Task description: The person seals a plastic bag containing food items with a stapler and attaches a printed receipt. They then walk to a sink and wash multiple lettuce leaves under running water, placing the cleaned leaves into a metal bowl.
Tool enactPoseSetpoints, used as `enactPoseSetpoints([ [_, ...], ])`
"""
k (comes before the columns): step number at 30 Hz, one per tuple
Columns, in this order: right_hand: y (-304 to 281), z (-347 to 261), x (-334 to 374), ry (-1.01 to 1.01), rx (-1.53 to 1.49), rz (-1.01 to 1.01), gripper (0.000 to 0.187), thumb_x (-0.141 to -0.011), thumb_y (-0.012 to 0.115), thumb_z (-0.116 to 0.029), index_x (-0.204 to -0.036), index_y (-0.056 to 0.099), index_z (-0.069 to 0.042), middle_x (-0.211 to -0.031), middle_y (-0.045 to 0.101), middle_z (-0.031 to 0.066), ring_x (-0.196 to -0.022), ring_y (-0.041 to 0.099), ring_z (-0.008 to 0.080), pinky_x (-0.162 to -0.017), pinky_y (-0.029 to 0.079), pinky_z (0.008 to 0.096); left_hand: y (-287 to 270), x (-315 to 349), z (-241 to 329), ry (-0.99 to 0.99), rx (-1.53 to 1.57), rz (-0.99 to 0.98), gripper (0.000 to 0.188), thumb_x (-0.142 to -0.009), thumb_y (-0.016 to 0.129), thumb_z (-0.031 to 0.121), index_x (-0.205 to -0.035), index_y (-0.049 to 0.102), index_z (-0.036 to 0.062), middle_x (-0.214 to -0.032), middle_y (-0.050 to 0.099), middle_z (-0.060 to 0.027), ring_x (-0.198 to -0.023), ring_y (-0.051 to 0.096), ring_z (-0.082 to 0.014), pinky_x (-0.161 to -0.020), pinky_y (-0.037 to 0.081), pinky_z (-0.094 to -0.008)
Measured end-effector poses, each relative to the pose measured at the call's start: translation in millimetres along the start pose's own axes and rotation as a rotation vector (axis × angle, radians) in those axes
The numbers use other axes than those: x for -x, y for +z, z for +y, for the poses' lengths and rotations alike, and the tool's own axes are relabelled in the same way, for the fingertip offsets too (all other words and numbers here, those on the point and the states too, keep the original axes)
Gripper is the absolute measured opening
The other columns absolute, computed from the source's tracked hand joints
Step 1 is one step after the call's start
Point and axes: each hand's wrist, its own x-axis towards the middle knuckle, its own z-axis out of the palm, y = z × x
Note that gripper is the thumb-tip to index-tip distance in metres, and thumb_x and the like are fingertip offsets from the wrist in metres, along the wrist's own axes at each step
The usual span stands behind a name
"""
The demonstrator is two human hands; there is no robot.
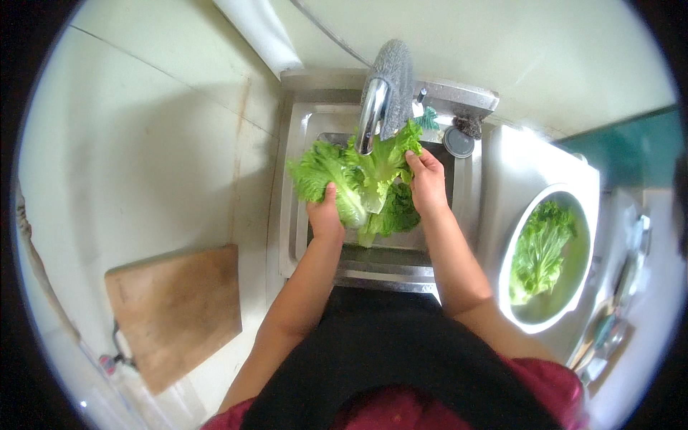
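Note:
Over the metal sink, my left hand is closed on a light green lettuce leaf, thumb on top. My right hand pinches the frilly edge of another lettuce leaf between thumb and fingers. Both leaves lie side by side just under the spout of the faucet. A darker lettuce leaf hangs or lies lower, between my hands. I cannot tell whether water is running.
A grey cloth wraps the faucet. Behind the sink sit a round grey lid, a dark scrubber and a green cloth. At right, a white-rimmed basin holds lettuce. A wooden cutting board stands at left.

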Motion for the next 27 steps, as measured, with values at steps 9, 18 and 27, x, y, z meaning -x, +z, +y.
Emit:
enactPoseSetpoints([
  [9,43.0,8.2,30.2,-0.336,0.643,-0.225,0.041,-0.094,0.06,-0.024,-0.122,0.056,0.006,-0.104,0.066,0.0142,-0.092,0.06,0.0148,-0.081,0.049,0.0276,22.2,15.9,10.9,-0.2,0.186,-0.384,0.045,-0.097,0.055,0.033,-0.127,0.05,-0.0001,-0.123,0.056,-0.009,-0.105,0.057,-0.0204,-0.089,0.047,-0.0343],
  [18,-3.8,25.4,37.5,-0.401,0.378,-0.186,0.037,-0.101,0.046,-0.026,-0.125,0.052,0.001,-0.121,0.059,0.0089,-0.112,0.056,0.0193,-0.099,0.043,0.0333,47.7,18.0,12.1,-0.166,0.111,-0.407,0.034,-0.089,0.064,0.006,-0.12,0.055,-0.0016,-0.116,0.06,-0.0083,-0.102,0.058,-0.0178,-0.089,0.045,-0.0329],
  [27,-91.9,98.3,-17.2,-0.091,0.431,0.101,0.023,-0.1,0.048,-0.018,-0.115,0.057,-0.004,-0.105,0.062,0.0038,-0.089,0.059,0.0124,-0.078,0.049,0.0283,-6.4,2.4,-7.3,-0.258,0.039,-0.312,0.044,-0.085,0.067,0.006,-0.125,0.05,-0.0013,-0.118,0.059,-0.0105,-0.105,0.058,-0.0231,-0.09,0.047,-0.0353],
])
